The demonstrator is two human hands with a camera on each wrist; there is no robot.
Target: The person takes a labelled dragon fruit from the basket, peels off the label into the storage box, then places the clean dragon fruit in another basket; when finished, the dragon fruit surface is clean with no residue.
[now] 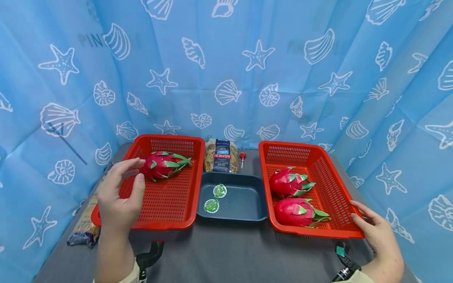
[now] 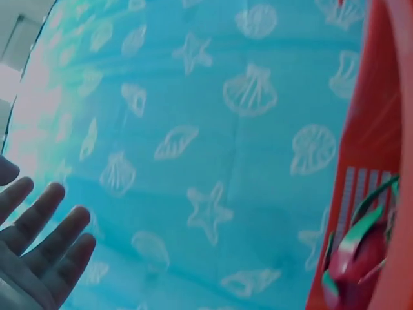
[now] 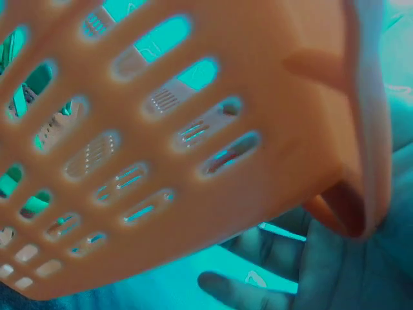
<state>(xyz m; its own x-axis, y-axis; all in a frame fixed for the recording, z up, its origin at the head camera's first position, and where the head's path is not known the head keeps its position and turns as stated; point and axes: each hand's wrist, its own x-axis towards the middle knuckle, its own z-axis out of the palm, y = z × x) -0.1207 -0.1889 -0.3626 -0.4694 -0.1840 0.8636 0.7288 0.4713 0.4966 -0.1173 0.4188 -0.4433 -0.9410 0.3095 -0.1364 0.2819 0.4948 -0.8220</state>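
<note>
My left hand (image 1: 120, 196) hovers over the left side of the left red basket (image 1: 164, 208), fingers extended and thumb apart, holding nothing. Close to its fingertips in the head view lies a dragon fruit (image 1: 162, 165) with green-tipped scales. The left wrist view shows the spread fingers (image 2: 55, 223) away from the basket wall. At the near right corner of the right red basket (image 1: 327, 192), my right hand (image 1: 380, 236) grips the rim, thumb on top and other fingers beneath. Two dragon fruits, one farther (image 1: 288, 182) and one nearer (image 1: 295, 212), lie along that basket's left side.
Between the baskets sits a dark rectangular pan (image 1: 240, 204) with two green round stickers. Behind it stand a pasta bag (image 1: 221, 157) and a red lollipop (image 1: 242, 156). Another package (image 1: 85, 226) lies left of the left basket. A blue seashell curtain (image 1: 233, 70) surrounds the grey table (image 1: 240, 255).
</note>
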